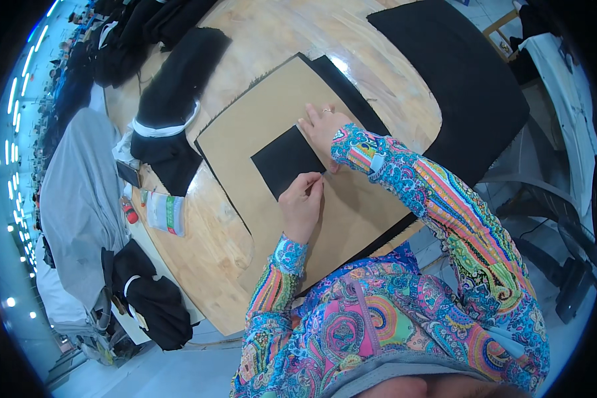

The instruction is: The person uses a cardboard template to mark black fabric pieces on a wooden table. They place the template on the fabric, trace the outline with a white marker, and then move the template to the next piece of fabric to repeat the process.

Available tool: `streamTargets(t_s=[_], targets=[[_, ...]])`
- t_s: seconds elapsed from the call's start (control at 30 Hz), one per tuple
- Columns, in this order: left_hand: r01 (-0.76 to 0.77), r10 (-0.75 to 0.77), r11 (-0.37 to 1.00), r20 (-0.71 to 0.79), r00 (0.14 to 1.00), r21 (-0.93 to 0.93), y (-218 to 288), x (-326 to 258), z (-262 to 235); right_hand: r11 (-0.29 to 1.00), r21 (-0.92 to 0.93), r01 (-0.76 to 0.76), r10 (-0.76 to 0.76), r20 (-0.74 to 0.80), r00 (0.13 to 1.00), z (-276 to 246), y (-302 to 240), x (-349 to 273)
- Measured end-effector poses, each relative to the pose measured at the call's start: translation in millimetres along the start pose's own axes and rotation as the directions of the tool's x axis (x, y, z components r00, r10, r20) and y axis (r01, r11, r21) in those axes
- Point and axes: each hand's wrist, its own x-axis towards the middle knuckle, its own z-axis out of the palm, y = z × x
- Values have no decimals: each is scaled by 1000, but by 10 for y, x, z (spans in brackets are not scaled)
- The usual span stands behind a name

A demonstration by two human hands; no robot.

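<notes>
A tan cardboard sheet [235,139] lies over black fabric [355,96], whose frayed edges show around it. In the middle of the sheet is a black square [285,159]; I cannot tell whether it is a cut-out or a piece lying on top. My left hand [302,204] is at the square's near edge, thumb and fingertips pinched together; what they hold, if anything, is too small to make out. My right hand [326,134] rests flat on the sheet along the square's right side, fingers stretched out.
A large black fabric piece [458,79] hangs over the table's right edge. Black bundles tied with white bands [172,126] lie at the left, near a small clear packet [164,212] and a red object [129,210]. A grey cloth-covered shape [83,199] stands beyond, a dark chair [544,212] at right.
</notes>
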Motion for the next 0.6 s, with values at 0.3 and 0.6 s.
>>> streamTargets(t_s=[0.3,0.6], targets=[[72,-72,997,-16,997,16,-82,-163,-229,998,59,-30,29,12,999,-32,2,-40],[81,-80,996,-18,997,50,-119,-231,-332,995,86,-50,50,4,999,-23,12,-41]])
